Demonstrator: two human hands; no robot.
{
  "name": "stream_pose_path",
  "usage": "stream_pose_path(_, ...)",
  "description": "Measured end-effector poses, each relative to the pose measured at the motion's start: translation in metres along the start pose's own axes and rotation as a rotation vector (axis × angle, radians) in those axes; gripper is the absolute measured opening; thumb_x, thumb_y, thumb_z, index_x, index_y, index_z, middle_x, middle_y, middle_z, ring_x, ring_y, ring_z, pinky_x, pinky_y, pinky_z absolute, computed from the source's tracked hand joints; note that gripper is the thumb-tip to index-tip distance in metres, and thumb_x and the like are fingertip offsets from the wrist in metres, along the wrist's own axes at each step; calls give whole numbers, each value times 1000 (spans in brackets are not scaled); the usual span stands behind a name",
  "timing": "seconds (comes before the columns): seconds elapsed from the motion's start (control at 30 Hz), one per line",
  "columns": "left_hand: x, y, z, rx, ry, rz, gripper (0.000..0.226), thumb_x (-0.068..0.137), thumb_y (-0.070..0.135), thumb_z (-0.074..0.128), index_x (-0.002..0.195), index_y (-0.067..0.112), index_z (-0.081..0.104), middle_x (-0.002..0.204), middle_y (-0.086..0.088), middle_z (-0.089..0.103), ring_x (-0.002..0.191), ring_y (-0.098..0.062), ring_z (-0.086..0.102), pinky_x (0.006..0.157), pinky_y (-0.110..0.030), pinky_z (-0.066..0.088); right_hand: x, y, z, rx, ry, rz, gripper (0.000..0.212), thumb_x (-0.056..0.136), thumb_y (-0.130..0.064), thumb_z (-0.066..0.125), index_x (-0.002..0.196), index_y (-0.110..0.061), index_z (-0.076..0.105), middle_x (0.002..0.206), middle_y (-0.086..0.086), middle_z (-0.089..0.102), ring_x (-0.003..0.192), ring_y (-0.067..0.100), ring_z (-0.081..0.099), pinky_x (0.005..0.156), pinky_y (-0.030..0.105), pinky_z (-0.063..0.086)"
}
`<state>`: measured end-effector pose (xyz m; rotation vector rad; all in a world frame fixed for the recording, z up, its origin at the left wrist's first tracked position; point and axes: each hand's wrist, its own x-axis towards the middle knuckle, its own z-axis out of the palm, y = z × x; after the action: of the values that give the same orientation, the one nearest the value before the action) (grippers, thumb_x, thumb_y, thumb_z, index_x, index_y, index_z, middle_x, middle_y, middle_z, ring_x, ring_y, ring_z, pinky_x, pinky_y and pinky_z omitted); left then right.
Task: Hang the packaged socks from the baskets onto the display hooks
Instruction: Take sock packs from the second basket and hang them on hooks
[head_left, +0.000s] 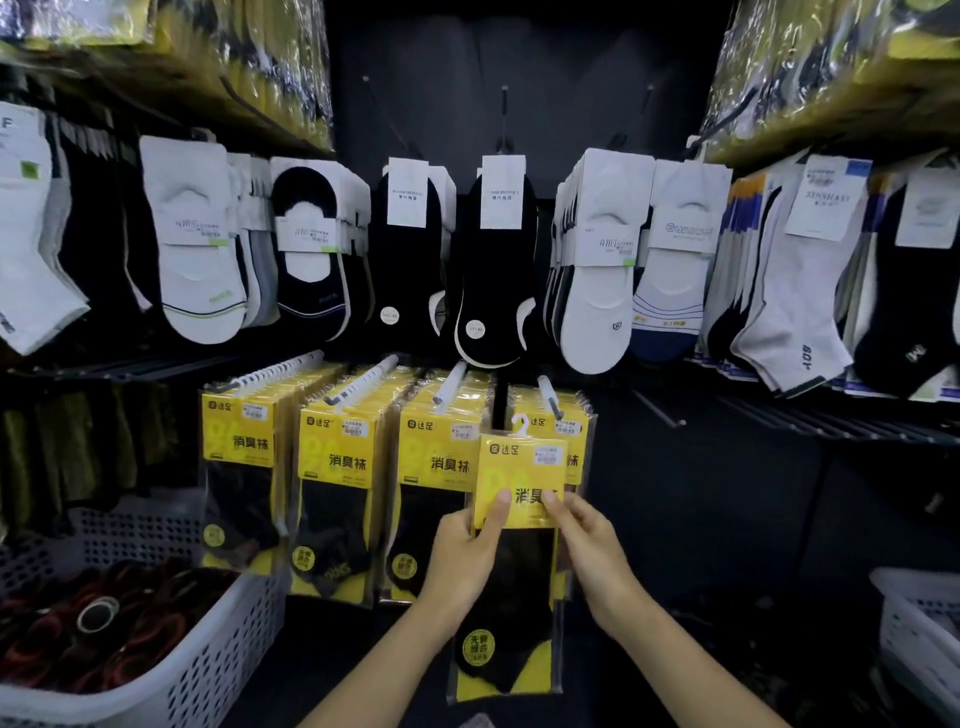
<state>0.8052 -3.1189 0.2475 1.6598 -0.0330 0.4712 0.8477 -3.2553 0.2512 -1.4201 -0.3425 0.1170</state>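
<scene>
A yellow sock pack (514, 561) with black socks and a white plastic hanger at its top is held upright in front of the display. My left hand (467, 556) grips its left edge, thumb on the yellow card. My right hand (587, 540) pinches its right edge. The pack's hanger sits just below and left of the rightmost lower hook (548, 397), which carries more of the same packs (571, 436). Three other hooks to the left hold rows of identical yellow packs (337, 478).
A white plastic basket (208, 675) with dark and red items stands at the lower left. Another white basket (919, 618) is at the right edge. White and black socks (493, 260) hang in the row above. Bare hooks (660, 410) jut out to the right.
</scene>
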Motion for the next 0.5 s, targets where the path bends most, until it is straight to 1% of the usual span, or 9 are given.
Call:
stream_pose_path(0.03, 0, 0, 4, 0, -20, 2, 30, 89, 44, 52, 77, 21, 68, 44, 17, 57, 42, 6, 53, 43, -4, 34, -3, 1, -2, 1, 32, -20, 27, 89, -35, 58, 105, -15, 68, 97, 1, 75, 90, 13, 71, 65, 17, 54)
stream_pose_path(0.07, -1, 0, 6, 3, -32, 2, 28, 86, 48, 52, 79, 25, 67, 51, 18, 62, 50, 7, 57, 48, -4, 38, -6, 2, -5, 6, 73, -34, 25, 90, -31, 58, 104, -13, 68, 96, 2, 75, 88, 14, 72, 65, 17, 54)
stream_pose_path(0.13, 0, -1, 9, 0, -61, -1, 27, 82, 51, 52, 94, 31, 65, 76, 16, 70, 73, 7, 65, 64, -6, 46, -7, 5, -14, 33, 184, -50, 20, 91, -25, 59, 100, -9, 68, 93, 5, 75, 87, 17, 72, 70, 23, 54)
stream_pose_path(0.2, 1, -2, 11, 11, -109, -36, 31, 88, 48, 52, 113, 31, 57, 102, 15, 67, 94, 5, 63, 80, -13, 50, -6, 8, -23, 64, 307, -65, 17, 91, -23, 59, 96, -9, 67, 93, 7, 75, 88, 21, 71, 77, 31, 54)
stream_pose_path(0.23, 1, -2, 12, 26, -134, -53, 38, 90, 46, 52, 125, 32, 52, 112, 14, 64, 102, 2, 60, 85, -16, 49, -5, 8, -26, 66, 357, -70, 15, 92, -23, 59, 94, -9, 67, 93, 7, 74, 89, 21, 70, 80, 34, 54)
stream_pose_path(0.27, 1, -2, 14, 41, -156, -61, 43, 91, 45, 51, 132, 32, 46, 118, 14, 60, 106, 1, 57, 84, -15, 47, -3, 7, -28, 54, 397, -79, 15, 92, -23, 59, 94, -10, 66, 94, 7, 74, 89, 21, 69, 81, 34, 54)
stream_pose_path(0.33, 2, 0, 19, 43, -178, -63, 50, 92, 44, 52, 139, 33, 39, 123, 17, 53, 107, 4, 53, 75, -11, 44, 3, 2, -31, 16, 435, -118, 14, 93, -22, 58, 94, -11, 66, 93, 5, 73, 88, 17, 69, 76, 29, 53)
stream_pose_path(0.43, 6, 1, 24, 27, -142, -82, 58, 92, 41, 53, 145, 30, 30, 127, 16, 48, 103, 5, 51, 70, -10, 41, 18, -9, -28, -84, 396, -156, 11, 94, -22, 57, 93, -14, 65, 91, -1, 72, 84, 7, 68, 67, 17, 49)
stream_pose_path(0.5, 11, -1, 25, 25, -104, -94, 62, 92, 41, 54, 147, 31, 25, 128, 16, 44, 99, 7, 49, 69, -9, 39, 28, -13, -25, -147, 372, -143, 10, 94, -21, 56, 94, -15, 64, 91, -2, 71, 83, 6, 67, 64, 14, 47)
